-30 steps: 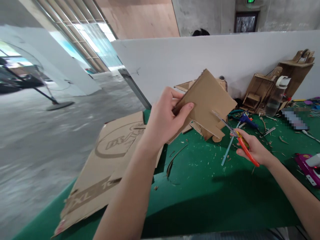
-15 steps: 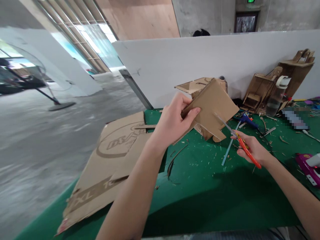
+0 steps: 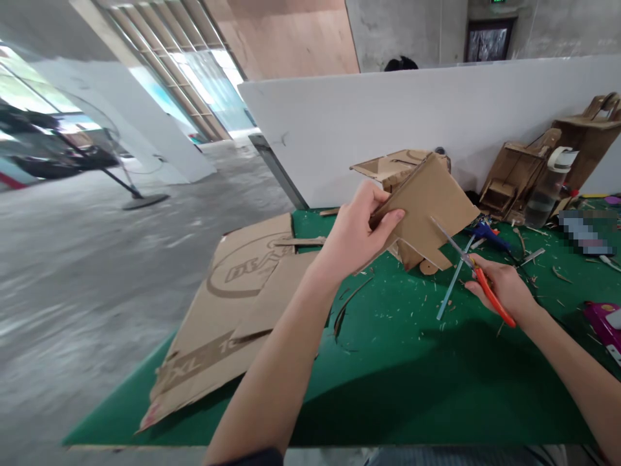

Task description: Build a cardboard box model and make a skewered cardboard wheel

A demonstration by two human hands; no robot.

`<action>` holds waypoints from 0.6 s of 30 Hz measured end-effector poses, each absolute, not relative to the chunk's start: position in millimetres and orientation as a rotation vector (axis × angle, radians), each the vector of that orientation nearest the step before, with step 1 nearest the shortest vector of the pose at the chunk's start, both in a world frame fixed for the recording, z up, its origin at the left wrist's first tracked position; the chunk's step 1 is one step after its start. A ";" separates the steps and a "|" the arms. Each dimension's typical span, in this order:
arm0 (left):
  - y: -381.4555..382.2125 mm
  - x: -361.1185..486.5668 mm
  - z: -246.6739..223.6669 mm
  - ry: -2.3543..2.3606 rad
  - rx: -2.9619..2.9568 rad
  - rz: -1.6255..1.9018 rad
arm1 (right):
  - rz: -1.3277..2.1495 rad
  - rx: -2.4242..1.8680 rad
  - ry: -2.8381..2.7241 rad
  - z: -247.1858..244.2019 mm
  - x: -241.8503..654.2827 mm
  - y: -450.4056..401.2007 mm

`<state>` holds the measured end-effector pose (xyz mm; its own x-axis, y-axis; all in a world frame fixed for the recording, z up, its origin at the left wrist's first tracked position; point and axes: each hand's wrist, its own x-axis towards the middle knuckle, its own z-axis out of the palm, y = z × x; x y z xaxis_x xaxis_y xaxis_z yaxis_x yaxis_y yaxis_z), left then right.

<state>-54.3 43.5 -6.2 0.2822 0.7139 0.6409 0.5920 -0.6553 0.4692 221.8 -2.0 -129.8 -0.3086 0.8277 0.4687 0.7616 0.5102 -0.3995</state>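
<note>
My left hand grips a flat piece of cardboard by its left edge, thumb on the near face, holding it tilted above the table. A notch shows low on its right side. In my right hand are scissors with red-orange handles. Their blades lie against the lower right part of the cardboard, pointing up and left; whether they are closed on it I cannot tell. Behind the held piece stands a cardboard construction, partly hidden.
Large printed cardboard sheets lie on the green table at left. A blue glue gun, a clear glue stick and scraps lie right. Beyond are a water bottle, cardboard models and a white partition.
The whole view has shifted, so everything sits further right in the picture. Both hands keep their holds, and the scissors stay at about the same place on the cardboard.
</note>
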 end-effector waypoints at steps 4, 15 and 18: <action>44.5 -54.1 -6.6 1.195 2.380 1.318 | -0.047 -1.291 -2.111 -133.0 222.7 -2.1; 53.8 -55.1 -14.4 1.170 2.349 1.315 | 0.122 -1.385 -2.009 -139.6 220.8 3.8; 51.9 -56.2 -12.7 1.183 2.359 1.323 | 0.236 -1.443 -1.879 -142.6 220.5 6.1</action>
<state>-56.2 51.9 -12.7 0.2835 0.7189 0.6346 0.5502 -0.6640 0.5064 220.5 6.1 -142.6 -0.0912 0.8931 0.4406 0.7566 0.3498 -0.5524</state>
